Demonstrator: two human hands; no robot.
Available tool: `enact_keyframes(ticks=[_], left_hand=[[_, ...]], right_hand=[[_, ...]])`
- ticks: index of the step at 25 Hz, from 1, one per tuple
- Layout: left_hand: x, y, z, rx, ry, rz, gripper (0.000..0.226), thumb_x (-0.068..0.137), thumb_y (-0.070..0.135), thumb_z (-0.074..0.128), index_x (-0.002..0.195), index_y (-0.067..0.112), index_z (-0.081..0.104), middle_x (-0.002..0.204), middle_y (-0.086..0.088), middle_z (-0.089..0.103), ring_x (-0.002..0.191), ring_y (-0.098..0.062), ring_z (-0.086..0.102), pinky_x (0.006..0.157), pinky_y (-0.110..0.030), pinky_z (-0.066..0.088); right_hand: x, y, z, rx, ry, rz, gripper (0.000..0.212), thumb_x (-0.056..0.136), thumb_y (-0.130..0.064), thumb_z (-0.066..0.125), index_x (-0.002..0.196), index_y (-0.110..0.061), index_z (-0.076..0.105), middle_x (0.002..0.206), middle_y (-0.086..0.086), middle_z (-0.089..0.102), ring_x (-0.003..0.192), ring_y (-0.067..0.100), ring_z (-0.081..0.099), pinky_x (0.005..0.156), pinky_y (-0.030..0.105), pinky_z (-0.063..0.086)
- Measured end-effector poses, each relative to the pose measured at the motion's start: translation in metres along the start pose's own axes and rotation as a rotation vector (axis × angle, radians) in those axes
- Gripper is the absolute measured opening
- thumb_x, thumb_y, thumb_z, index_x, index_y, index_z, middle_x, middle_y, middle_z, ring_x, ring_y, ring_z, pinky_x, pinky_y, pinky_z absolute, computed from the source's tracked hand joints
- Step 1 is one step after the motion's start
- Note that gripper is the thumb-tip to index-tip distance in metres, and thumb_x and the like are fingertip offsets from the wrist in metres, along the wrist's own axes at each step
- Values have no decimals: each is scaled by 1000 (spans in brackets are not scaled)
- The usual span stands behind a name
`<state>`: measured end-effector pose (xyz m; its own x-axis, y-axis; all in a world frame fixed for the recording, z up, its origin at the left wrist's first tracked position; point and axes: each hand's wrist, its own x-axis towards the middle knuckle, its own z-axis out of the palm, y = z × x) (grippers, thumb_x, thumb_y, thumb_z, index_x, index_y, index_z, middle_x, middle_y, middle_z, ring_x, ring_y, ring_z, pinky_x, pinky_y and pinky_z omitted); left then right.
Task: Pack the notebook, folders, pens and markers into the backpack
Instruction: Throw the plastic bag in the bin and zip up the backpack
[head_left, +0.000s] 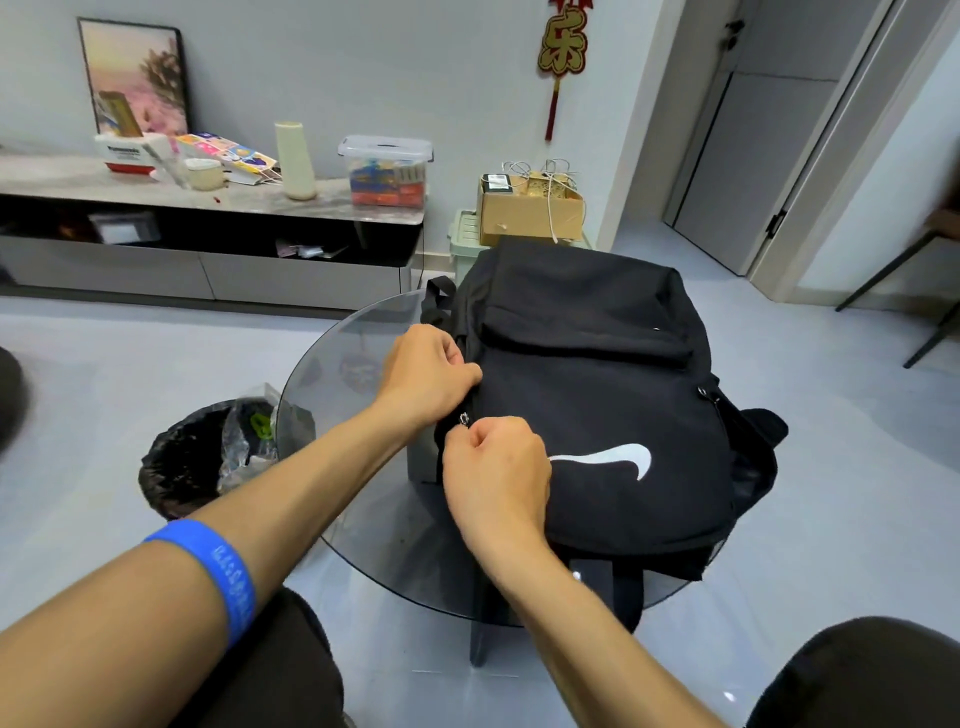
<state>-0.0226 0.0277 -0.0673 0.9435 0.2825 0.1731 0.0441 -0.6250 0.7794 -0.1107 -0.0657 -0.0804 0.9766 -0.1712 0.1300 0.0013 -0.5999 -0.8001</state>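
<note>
The backpack (597, 415) lies flat on the round glass table (332, 374), logo side up, and no notebook, folders, pens or markers are in sight. The step in hand looks like working the zipper on its left edge, though opening or closing cannot be told. The right hand (496, 475) pinches the metal zipper pull (464, 419), fingers curled tight. The left hand (428, 376) grips the fabric just above it, bracing the seam. Both forearms reach forward, the 2 hands close together. Next calls for a steady pull along the track while the left hand keeps the cloth taut.
</note>
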Motion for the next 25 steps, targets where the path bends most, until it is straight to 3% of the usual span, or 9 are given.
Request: enact_keyframes(ticks=[5,9,13,16,17,19,21,23,25], left_hand=[[-5,9,2,-77,91,14,20,67,18,72,58,4,61,49,2,54,50,-15,49,52,-23,39],[-14,18,12,-93,134,53,21,70,19,69,58,3,62,52,0,57,54,-15,51,55,-25,39],[-22,18,14,-49,117,81,26,74,21,72,59,3,61,54,-1,57,57,-17,52,57,-26,41],[-25,21,5,60,72,159,30,83,29,71,66,5,64,64,-2,61,69,-22,59,64,-30,44],[-26,20,-1,123,58,263,26,86,28,69,71,8,66,72,-2,63,76,-23,60,68,-33,45],[-36,16,-18,245,-60,679,10,87,21,66,91,14,71,98,0,64,92,-22,56,82,-38,46],[-49,16,-26,375,-296,1089,27,81,9,65,105,19,70,108,5,66,98,-20,56,86,-36,45],[-54,18,-26,465,-346,1250,34,75,-3,62,103,13,72,96,2,72,89,-24,62,75,-37,52],[-47,17,-31,514,-225,1262,29,80,-2,52,99,6,73,84,-7,73,78,-29,66,66,-40,55]], right_hand=[[-18,17,-33,-48,35,-148,47,86,-26,53,49,-13,27,48,0,33,53,25,34,51,33,28],[-23,29,-58,-33,44,-146,51,82,-24,57,47,-13,22,39,1,24,45,17,24,45,32,21],[-31,48,-73,-100,50,-156,49,84,-27,56,50,-12,25,42,1,25,45,18,25,45,33,24],[-29,50,-79,-96,66,-169,47,82,-25,56,51,-12,23,43,1,23,46,18,24,45,32,23],[-31,49,-79,-86,61,-180,46,82,-25,56,52,-12,23,43,1,23,47,19,24,46,32,25],[-32,45,-80,-36,46,-201,45,83,-27,56,53,-10,27,44,2,26,49,20,26,48,33,28],[-26,38,-82,17,55,-225,45,83,-26,57,52,-9,29,45,2,27,50,20,27,47,33,26],[-24,28,-86,-6,80,-256,48,81,-24,58,48,-12,25,43,3,24,49,20,24,45,34,21],[-27,32,-93,-73,108,-283,47,78,-26,56,49,-12,22,42,2,21,47,20,23,45,33,18]])
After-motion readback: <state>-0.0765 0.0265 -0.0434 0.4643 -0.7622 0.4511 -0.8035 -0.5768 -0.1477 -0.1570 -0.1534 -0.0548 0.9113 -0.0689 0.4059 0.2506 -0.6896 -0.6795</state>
